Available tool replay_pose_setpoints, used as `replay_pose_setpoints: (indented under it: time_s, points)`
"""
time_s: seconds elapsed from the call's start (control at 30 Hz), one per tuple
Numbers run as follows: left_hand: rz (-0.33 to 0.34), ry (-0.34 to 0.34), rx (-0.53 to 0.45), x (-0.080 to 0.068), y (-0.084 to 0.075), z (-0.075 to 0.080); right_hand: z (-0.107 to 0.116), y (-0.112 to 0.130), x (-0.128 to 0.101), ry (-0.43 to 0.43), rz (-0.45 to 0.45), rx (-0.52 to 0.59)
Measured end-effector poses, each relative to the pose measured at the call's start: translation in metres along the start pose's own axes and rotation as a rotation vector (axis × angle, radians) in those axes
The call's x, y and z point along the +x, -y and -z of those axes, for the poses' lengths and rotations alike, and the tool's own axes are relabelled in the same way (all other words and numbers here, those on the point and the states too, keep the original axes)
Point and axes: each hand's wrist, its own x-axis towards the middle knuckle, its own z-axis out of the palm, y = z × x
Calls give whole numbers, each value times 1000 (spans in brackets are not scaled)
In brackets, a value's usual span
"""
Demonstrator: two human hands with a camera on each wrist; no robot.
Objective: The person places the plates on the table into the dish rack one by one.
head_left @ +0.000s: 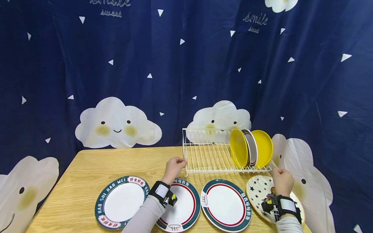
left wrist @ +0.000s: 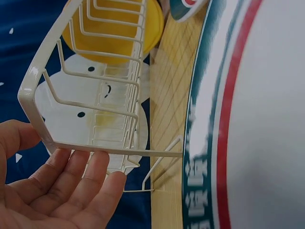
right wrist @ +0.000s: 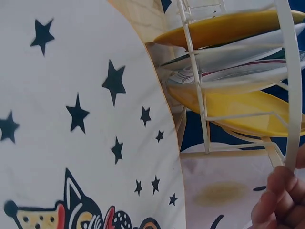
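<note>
A white wire dish rack (head_left: 209, 171) stands at the back of the wooden table. My left hand (head_left: 174, 168) holds its left end; in the left wrist view the fingers (left wrist: 97, 167) curl under the frame, with the thumb on the other side. At the opposite end my right hand (head_left: 282, 181) pinches the frame's corner between thumb and fingers (right wrist: 279, 195). Upright in the rack's right part lean a yellow plate (head_left: 238, 149), white plates (right wrist: 243, 76) with dark rims, and another yellow plate (head_left: 264, 149).
Along the front of the table (head_left: 87, 165) lie a green-rimmed plate (head_left: 123, 205), two more with red rings, a left one (head_left: 186, 205) and a right one (head_left: 225, 205), and a star-patterned plate (head_left: 256, 191) under my right forearm. Behind hangs a dark blue curtain (head_left: 175, 64).
</note>
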Motion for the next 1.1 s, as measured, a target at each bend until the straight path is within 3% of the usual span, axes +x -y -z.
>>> replay_pose_setpoints:
  time_s: [0.5,0.8,1.1]
  points:
    - [68,-21,-23,-10,18,49,-17,31,-25,93,99,-18]
    - [121,-54,-66,-15,32,86,-26,55,-47,140,229,-51]
    - [207,-60,-57,-22,45,119,-38,77,-67,227,243,-106]
